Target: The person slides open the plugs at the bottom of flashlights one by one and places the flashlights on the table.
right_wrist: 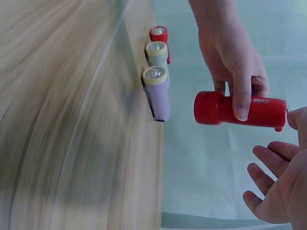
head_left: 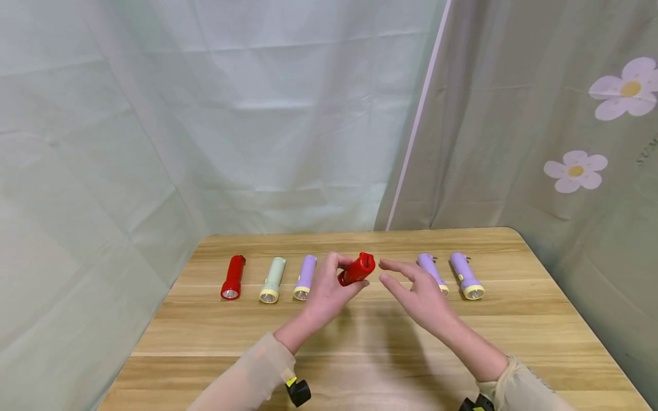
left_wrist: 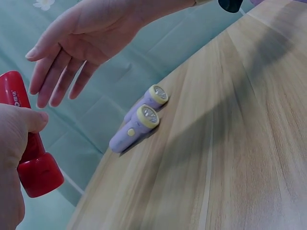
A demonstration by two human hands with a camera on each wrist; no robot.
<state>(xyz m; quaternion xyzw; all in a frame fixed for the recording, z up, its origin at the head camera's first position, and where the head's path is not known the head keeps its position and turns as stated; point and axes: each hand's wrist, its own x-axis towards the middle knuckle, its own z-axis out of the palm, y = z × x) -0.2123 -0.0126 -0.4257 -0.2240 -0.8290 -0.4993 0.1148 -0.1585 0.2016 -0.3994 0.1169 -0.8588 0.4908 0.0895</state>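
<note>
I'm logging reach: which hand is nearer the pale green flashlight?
Left: the left hand is rightward of the pale green flashlight, past one purple flashlight; the right hand is farther right.

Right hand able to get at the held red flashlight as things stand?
Probably yes: the right hand hovers, thumb and forefinger apart, by the tail end of the held red flashlight. The left hand grips its body, leaving that end exposed; nothing visible blocks the way.

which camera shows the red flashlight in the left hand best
The right wrist view: the red flashlight lies side-on there, nearly whole, the left hand covering only part. The head view shows it foreshortened, tail end toward the camera; in the left wrist view the hand hides its middle and the left edge crops it.
</note>
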